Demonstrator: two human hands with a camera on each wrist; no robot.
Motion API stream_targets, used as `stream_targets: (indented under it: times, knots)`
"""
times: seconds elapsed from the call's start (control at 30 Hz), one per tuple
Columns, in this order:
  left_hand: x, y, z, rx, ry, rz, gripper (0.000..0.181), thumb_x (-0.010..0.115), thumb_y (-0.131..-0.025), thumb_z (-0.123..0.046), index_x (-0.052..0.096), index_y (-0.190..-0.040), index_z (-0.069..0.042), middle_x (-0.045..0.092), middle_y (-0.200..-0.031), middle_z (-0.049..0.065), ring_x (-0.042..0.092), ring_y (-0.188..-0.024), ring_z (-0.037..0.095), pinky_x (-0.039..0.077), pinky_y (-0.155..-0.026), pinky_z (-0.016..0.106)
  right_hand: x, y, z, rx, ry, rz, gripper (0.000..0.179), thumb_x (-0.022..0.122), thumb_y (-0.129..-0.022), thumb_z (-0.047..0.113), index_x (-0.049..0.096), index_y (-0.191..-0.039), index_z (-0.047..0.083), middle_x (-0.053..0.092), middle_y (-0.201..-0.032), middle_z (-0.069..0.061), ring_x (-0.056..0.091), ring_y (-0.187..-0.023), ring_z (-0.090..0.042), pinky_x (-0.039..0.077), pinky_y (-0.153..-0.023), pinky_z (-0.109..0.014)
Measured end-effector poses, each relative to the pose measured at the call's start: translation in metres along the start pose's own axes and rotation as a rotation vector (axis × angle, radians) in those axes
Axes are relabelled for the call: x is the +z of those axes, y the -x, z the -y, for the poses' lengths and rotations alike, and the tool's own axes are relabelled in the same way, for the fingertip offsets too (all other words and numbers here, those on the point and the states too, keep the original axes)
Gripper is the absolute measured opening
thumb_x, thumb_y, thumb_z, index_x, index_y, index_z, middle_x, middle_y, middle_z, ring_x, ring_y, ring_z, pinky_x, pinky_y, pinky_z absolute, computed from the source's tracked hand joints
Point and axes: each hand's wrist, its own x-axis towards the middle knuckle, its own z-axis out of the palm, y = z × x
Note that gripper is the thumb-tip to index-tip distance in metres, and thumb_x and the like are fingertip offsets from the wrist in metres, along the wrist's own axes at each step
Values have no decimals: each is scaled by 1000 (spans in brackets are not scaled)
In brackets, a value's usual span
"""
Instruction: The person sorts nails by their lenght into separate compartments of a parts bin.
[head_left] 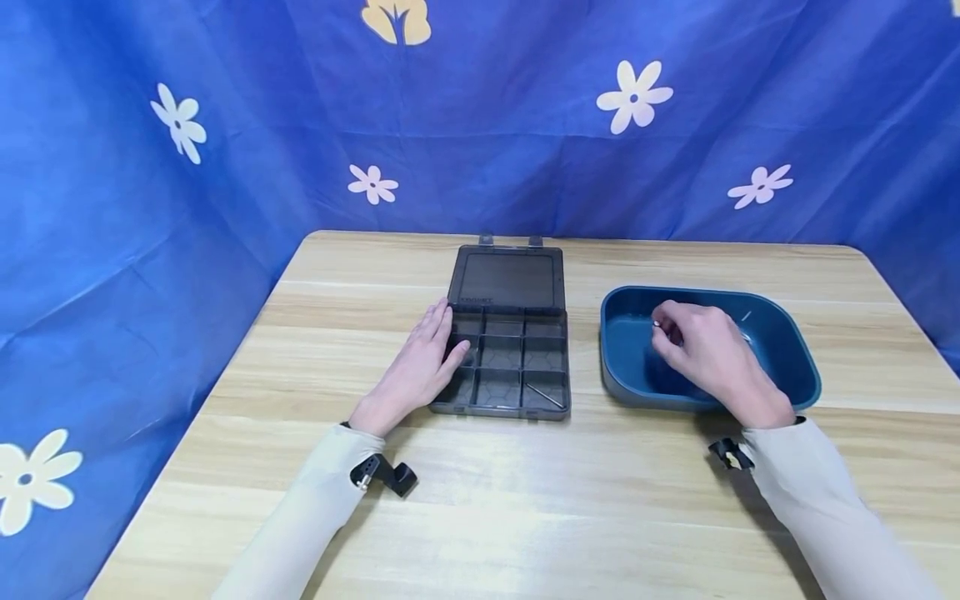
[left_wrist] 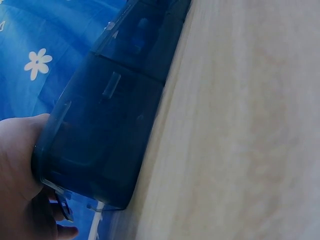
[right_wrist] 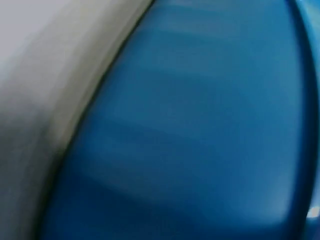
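Observation:
A dark translucent compartment box (head_left: 501,353) lies on the table with its lid (head_left: 507,279) folded back. A thin metal rod (head_left: 544,396) sits slantwise in its front right compartment. My left hand (head_left: 417,362) rests on the box's left edge, fingers straight, thumb over the compartments. In the left wrist view that hand (left_wrist: 17,160) touches the end of the box (left_wrist: 100,135). Over a blue bin (head_left: 626,346), my right hand (head_left: 708,350) pinches a small shiny piece (head_left: 656,323) between thumb and forefinger; its kind is too small to tell. The right wrist view is blurred, mostly bin wall (right_wrist: 190,125).
A few small light pieces (head_left: 746,317) show inside the bin, partly hidden by the right hand. The wooden table (head_left: 487,508) has a blue flowered cloth (head_left: 480,108) behind it and along the left. Black wrist mounts (head_left: 393,477) stick out from the sleeves.

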Motion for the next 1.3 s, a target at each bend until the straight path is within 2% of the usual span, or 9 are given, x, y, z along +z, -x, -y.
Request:
stream_targets:
  times: [0.17, 0.43, 0.7, 0.8, 0.87, 0.97, 1.03, 1.17, 1.3]
  knots:
    - [-1, -1, -1, -6, 1, 8, 67, 35, -105, -36, 22, -146, 15, 14, -156, 28, 14, -144, 41, 15, -117, 49, -4, -2, 20, -33, -7, -52, 5, 64, -86, 8, 67, -89, 5, 62, -73, -2, 56, -61, -16, 47, -53, -30]
    - [-2, 1, 0, -24, 2, 18, 67, 35, -105, -37, 21, -147, 13, 13, -157, 26, 13, -145, 39, 15, -118, 47, 0, -6, 45, -103, -73, -51, 9, 68, -85, 8, 68, -93, 3, 66, -80, -3, 59, -66, -14, 52, -57, -30]
    - [-2, 0, -1, -25, 6, 14, 67, 36, -104, -37, 21, -147, 12, 13, -158, 25, 12, -145, 38, 15, -118, 47, 11, -10, 68, -249, -110, -74, 7, 66, -84, 6, 67, -90, 5, 66, -82, -3, 60, -66, -13, 53, -56, -30]
    - [-3, 0, -1, -20, 5, 10, 67, 37, -104, -36, 21, -147, 13, 13, -157, 26, 13, -145, 39, 15, -117, 47, 17, -11, 76, -290, -169, -94, 9, 66, -81, 3, 68, -90, 3, 67, -82, -5, 61, -66, -13, 53, -55, -28]
    - [-3, 0, -1, -20, 3, 9, 67, 36, -104, -36, 22, -147, 13, 14, -157, 26, 13, -145, 39, 15, -117, 48, 24, -11, 82, -312, -253, -78, 10, 67, -80, -1, 68, -90, 2, 69, -83, -7, 63, -67, -12, 54, -56, -26]
    - [-3, 0, -1, -21, -1, 6, 66, 36, -104, -36, 22, -147, 13, 14, -157, 26, 13, -145, 39, 15, -117, 47, 38, -9, 90, -320, -393, -15, 13, 65, -79, -5, 68, -90, 1, 71, -84, -8, 64, -70, -9, 56, -58, -25]
    - [-3, 0, -1, -19, 1, 6, 66, 37, -104, -35, 23, -146, 13, 14, -157, 26, 13, -145, 39, 15, -117, 47, 47, -7, 93, -308, -449, 21, 12, 65, -80, -6, 67, -89, 2, 71, -82, -7, 63, -68, -7, 56, -57, -25]
    - [-4, 0, -3, -19, 8, 9, 65, 38, -104, -34, 23, -146, 14, 13, -157, 26, 12, -145, 39, 14, -118, 47, 60, -7, 95, -286, -425, 20, 11, 66, -80, -6, 67, -87, 3, 70, -81, -3, 60, -67, -7, 54, -57, -24]
    - [-3, 0, -2, -25, 7, 8, 65, 40, -103, -33, 23, -146, 14, 14, -157, 26, 13, -145, 39, 15, -118, 47, 65, -9, 97, -283, -368, 6, 11, 69, -80, -5, 69, -87, 3, 71, -85, -3, 64, -73, -11, 55, -63, -26]
